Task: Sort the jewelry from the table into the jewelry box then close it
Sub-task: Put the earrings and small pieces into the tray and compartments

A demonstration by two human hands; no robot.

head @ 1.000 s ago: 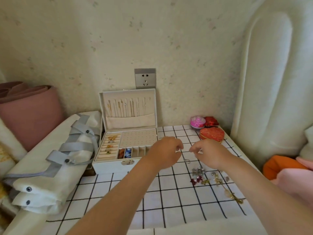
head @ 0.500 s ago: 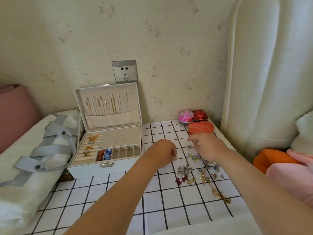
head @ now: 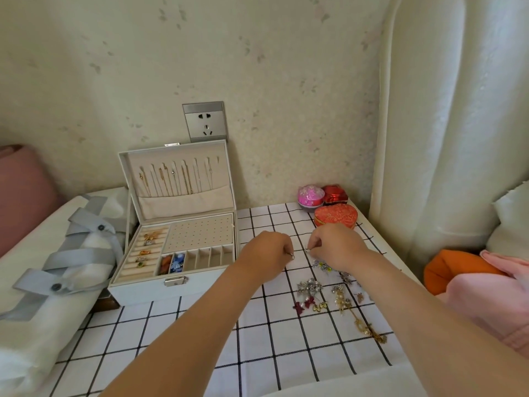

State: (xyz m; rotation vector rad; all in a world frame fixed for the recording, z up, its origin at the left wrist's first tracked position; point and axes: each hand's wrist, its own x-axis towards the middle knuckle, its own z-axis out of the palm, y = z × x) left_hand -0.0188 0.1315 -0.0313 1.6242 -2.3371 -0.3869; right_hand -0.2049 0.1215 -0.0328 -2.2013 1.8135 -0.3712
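Jewelry (head: 329,293) lies scattered on the checked tablecloth (head: 257,353), mostly to the right of centre: silver clusters, two small dark red bows, a gold bow and a long gold dangling piece trailing toward the near right. The jewelry box (head: 174,247) stands open at the left of the table with its lid upright against the wall; chains hang inside the lid, several rings sit in the ring rolls at the left of the tray, two of the small compartments hold coloured pieces, and the perforated earring pad looks bare. The step in hand seems to be picking up small items. The left hand (head: 267,252) is curled, its fingertips pinching what looks like a small ring or hoop just beside the box's right wall. The right hand (head: 335,246) is also curled, pinching something tiny and metallic above the far edge of the pile; what it is cannot be told. Both hands hover close together, between the box and the heart-shaped red box (head: 336,216). The next move probably calls for carrying each piece left to a fitting slot, with a light, steady pinch so nothing drops.
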